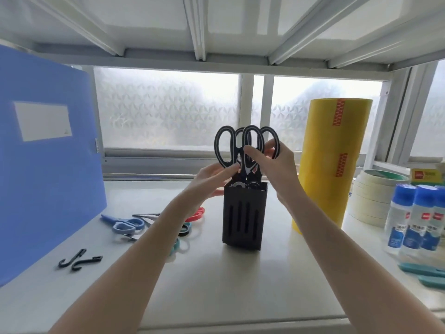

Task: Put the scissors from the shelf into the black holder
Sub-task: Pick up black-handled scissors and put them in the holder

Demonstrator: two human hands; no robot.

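A black slotted holder (243, 215) stands upright in the middle of the shelf. Two pairs of black-handled scissors stick out of its top, blades down. My right hand (277, 165) pinches the handles of the right pair (252, 150). The fingers of my left hand (212, 177) touch the left pair (225, 147) low on its handle, by the holder's rim. Left of the holder lie blue scissors (125, 225), red-handled scissors (198, 214) and teal-handled scissors (184, 230), partly hidden by my left forearm.
A blue folder (45, 150) leans at the left. Two black hooks (79, 259) lie near it. A tall stack of yellow tape rolls (330, 160) stands right of the holder, then masking tape rolls (375, 196), blue-capped glue bottles (414, 218) and teal objects (426, 273).
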